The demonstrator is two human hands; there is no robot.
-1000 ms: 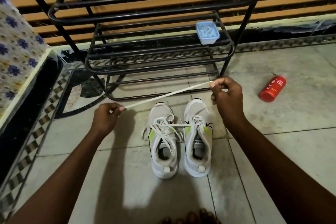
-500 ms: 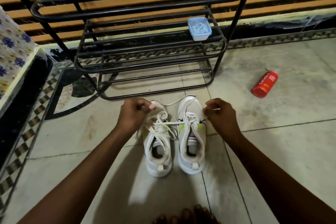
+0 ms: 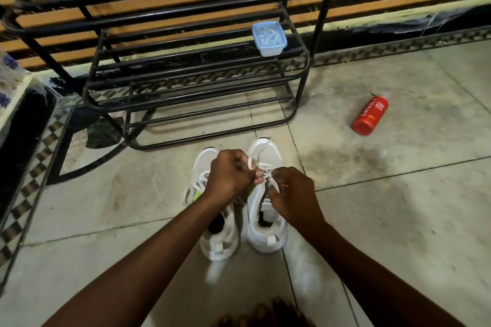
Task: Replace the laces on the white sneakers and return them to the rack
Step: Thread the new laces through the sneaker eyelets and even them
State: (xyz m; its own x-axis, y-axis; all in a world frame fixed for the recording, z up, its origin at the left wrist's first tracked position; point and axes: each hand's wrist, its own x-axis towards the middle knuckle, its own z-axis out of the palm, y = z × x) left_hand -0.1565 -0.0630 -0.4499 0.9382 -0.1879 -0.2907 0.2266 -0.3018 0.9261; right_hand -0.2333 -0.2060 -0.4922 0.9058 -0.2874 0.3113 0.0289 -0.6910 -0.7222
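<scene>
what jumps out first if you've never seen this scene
At centre, the left hand and right hand both pinch a white lace over the right one of two white sneakers on the floor. Behind them stands a black rack with a blue tub on a shelf. A red bottle lies on the tiles to the right.

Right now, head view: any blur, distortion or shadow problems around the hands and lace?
Head view: wide-angle bowing of the rack; slight motion softness at the left hand and right hand pinching the lace over the right sneaker; uneven warm light, with a bright patch on the floor by the heels; the red bottle label is legible.
</scene>
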